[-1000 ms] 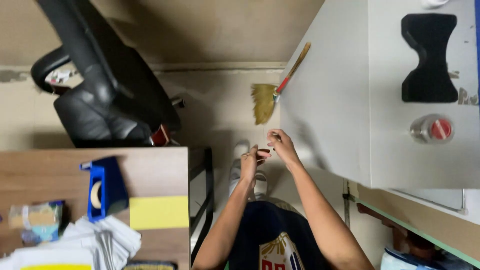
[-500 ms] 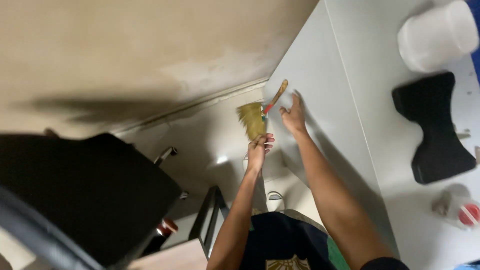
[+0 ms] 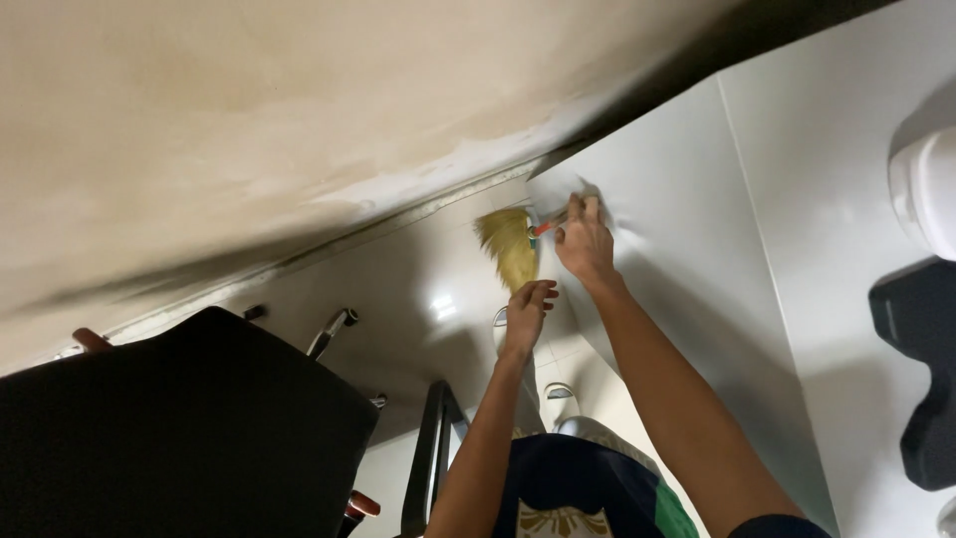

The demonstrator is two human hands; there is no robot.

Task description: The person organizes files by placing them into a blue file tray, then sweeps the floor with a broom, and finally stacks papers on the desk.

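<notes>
Beside white cabinet wall (image 3: 697, 229), my right hand (image 3: 583, 244) fingers clenched on straw hand broom (image 3: 510, 244); left hand (image 3: 528, 304) released, near bristles. I'd grip handle firmly, low.

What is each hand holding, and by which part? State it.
The right hand grips the small broom by its handle, just above the straw head. The left hand hangs just below the bristles, fingers curled; whether it holds anything cannot be told.
</notes>
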